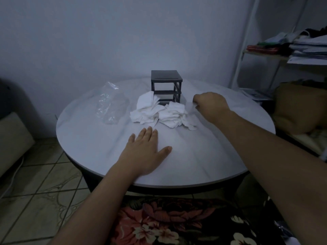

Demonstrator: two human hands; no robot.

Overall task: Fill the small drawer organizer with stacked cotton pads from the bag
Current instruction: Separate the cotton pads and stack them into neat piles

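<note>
Two hands logged, with the task lot, nearest item first.

1. Floral cloth (pixel 168 221): closest to the viewer, below the table (pixel 194 156) edge.
2. Left hand (pixel 145 151): palm down on the table, fingers (pixel 149 133) straight and slightly spread, holding nothing. The tips stop just short of the heap.
3. Right hand (pixel 210 105): farther out, fingers curled under and pinching a pale piece (pixel 190 106) at the heap's right edge. Whether this is a single pad or something else cannot be told.
4. Cotton pads (pixel 159 112): out of the bag, in two loose, rumpled mounds just beyond the left fingertips and directly left of the right fingers. The far side meets the organizer's foot. None are squared into stacks yet.
5. Bag (pixel 110 106): clear, crumpled, apparently emptied, well to the left of both sets of fingers.
6. Drawer organizer (pixel 166 85): dark frame beyond the heap. Its bays look open, and no pads are seen inside.
7. Shelf (pixel 265 53): far right, piled with papers and folded cloth.

Hazards, as judged:
- Pads are light and cling together, so a pinch at the edge may drag neighbours along and spread the heap toward the table rim.
- Uneven stacks may snag on the bay openings.
- The organizer looks light, so a push from the heap side could slide or tip it, since neither hand steadies it.
</note>
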